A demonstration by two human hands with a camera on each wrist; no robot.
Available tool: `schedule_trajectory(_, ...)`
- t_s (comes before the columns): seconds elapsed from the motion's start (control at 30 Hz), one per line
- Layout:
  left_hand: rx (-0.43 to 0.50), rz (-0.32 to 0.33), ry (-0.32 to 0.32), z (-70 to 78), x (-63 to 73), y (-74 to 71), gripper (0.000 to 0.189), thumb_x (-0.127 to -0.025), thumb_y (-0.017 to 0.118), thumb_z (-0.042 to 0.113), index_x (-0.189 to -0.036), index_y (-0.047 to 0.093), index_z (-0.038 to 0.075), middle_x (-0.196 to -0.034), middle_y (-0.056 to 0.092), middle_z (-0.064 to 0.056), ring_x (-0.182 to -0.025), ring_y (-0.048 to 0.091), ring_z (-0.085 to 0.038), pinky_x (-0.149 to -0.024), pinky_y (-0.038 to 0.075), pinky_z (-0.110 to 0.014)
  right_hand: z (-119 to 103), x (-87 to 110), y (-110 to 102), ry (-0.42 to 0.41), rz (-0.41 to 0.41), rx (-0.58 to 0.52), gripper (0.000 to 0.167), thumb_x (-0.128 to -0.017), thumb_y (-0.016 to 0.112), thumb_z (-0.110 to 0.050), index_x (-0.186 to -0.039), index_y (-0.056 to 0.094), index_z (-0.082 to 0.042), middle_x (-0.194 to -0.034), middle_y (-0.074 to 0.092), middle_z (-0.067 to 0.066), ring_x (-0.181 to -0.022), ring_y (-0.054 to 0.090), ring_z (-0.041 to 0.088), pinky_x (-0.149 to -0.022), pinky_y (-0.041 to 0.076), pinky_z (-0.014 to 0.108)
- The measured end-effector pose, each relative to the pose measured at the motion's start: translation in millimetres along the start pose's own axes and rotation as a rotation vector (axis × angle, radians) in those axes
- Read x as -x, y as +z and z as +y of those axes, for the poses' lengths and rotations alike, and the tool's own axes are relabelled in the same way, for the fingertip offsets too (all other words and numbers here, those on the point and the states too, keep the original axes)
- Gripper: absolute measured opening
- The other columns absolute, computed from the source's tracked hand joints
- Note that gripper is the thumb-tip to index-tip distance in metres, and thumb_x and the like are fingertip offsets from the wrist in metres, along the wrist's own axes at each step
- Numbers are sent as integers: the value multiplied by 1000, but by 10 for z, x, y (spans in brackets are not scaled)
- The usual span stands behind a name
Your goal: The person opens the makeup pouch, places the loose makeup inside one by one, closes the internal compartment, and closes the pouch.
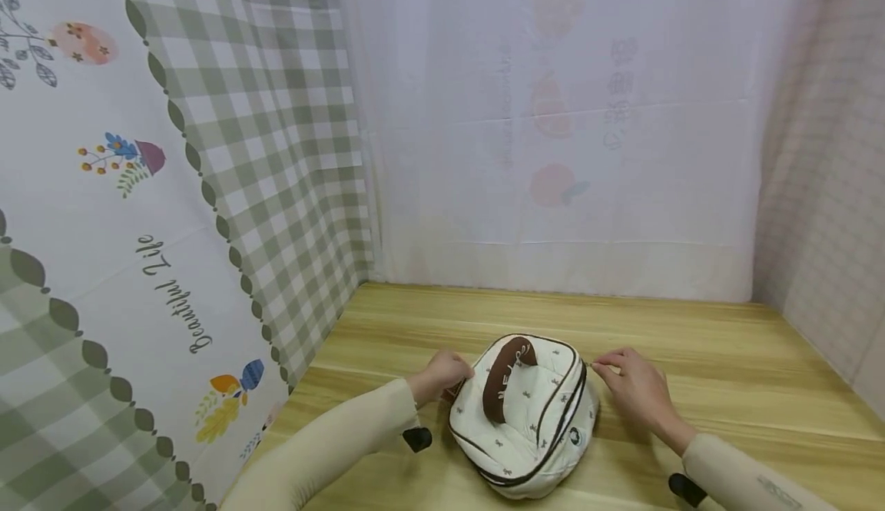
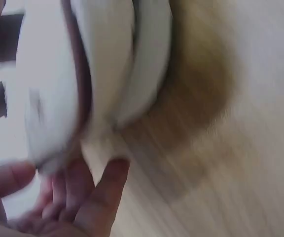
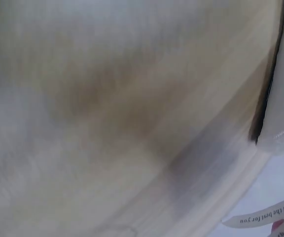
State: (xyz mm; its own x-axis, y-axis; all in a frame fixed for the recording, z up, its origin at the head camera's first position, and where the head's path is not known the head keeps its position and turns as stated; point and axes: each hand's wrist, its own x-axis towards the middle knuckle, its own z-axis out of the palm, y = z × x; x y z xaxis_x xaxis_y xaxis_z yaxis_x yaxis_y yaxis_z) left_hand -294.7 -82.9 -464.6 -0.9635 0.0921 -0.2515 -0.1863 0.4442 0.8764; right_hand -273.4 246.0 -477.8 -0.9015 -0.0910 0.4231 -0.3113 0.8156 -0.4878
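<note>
A cream quilted bag [image 1: 528, 411] with dark piping, a small bow print and a brown lettered band [image 1: 499, 388] lies on the wooden table. At its left side my left hand [image 1: 445, 373] grips the edge. The left wrist view shows the thumb on a corner of the bag [image 2: 53, 98], with the other fingers of my left hand [image 2: 68, 197] around and beneath it. On the far right side, my right hand [image 1: 632, 384] pinches a small zipper pull [image 1: 589, 365] between thumb and fingertips. A dark zipper line [image 1: 570, 411] runs down that side.
A wooden tabletop [image 1: 726, 373] extends around the bag. A green checked cloth [image 1: 276, 111] hangs at left, with white sheets [image 1: 442, 188] behind and at right. Pale strips with printed words [image 3: 263, 215] show low in the blurred right wrist view.
</note>
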Motion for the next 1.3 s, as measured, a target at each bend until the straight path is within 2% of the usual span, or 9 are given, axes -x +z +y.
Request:
schedule_trajectory(0.17, -83, -187, -37, 23, 11, -37, 11, -90, 65, 6, -81, 68, -1, -70, 66, -12, -58, 65, -22, -61, 57, -43, 48, -107, 2, -20, -13, 24, 16, -94, 68, -20, -98, 78, -9, -104, 67, 14, -98, 62, 38, -74, 42, 58)
schedule_trajectory(0.3, -200, -384, -28, 53, 21, -100, 14, -91, 67, 12, -82, 70, 2, -74, 70, -13, -68, 71, -27, -65, 57, -44, 111, -182, 37, -37, -28, 16, 15, -94, 68, -20, -97, 78, -10, -105, 67, 15, -98, 62, 39, -75, 42, 58)
schedule_trajectory(0.37, -287, -431, -12, 91, 1, -130, 18, -92, 68, 19, -82, 71, 3, -74, 71, -13, -69, 71, -27, -64, 57, -43, 139, -212, 52, -42, -36, 5, 14, -93, 69, -20, -98, 78, -10, -105, 67, 15, -98, 63, 39, -75, 42, 58)
schedule_trajectory(0.43, -357, -406, 16, 141, -53, -141, 25, -93, 68, 26, -83, 70, 3, -74, 69, -11, -67, 68, -25, -62, 55, -40, 160, -230, 65, -43, -45, -5, 15, -93, 69, -20, -98, 78, -10, -106, 67, 15, -98, 62, 39, -76, 42, 58)
schedule_trajectory(0.53, -409, -282, 89, 224, -193, -127, 34, -94, 67, 33, -80, 65, 2, -67, 60, -6, -57, 55, -17, -57, 48, -36, 177, -240, 83, -42, -47, -21, 14, -93, 69, -20, -98, 77, -9, -105, 67, 14, -97, 63, 38, -76, 42, 57)
schedule_trajectory(0.67, -431, -159, 239, 302, -422, -58, 30, -97, 64, 33, -97, 67, 3, -85, 62, -3, -70, 54, -14, -64, 47, -35, 183, -234, 121, -55, -38, -27, 14, -93, 69, -19, -97, 78, -9, -104, 67, 13, -95, 63, 37, -76, 45, 54)
schedule_trajectory(0.8, -417, -207, 320, 360, -582, 58, 43, -101, 57, 32, -133, 60, 3, -126, 63, -8, -112, 60, -23, -89, 51, -40, 171, -219, 150, -52, -29, -28, 12, -92, 70, -18, -96, 78, -9, -103, 68, 13, -96, 63, 37, -76, 46, 55)
schedule_trajectory(0.9, -373, -273, 323, 384, -655, 155, 46, -103, 54, 30, -141, 54, 3, -137, 58, -11, -125, 54, -27, -97, 48, -41, 157, -202, 156, -39, -25, -37, 12, -92, 70, -18, -96, 78, -9, -103, 68, 13, -97, 63, 37, -78, 44, 56)
schedule_trajectory(1.3, -294, -245, 299, 340, -785, 294, 28, -101, 60, 26, -119, 72, 9, -113, 69, -2, -90, 62, -11, -76, 52, -30, 114, -162, 152, -29, -19, -47, 11, -92, 70, -17, -96, 78, -10, -104, 68, 12, -98, 63, 37, -82, 40, 59)
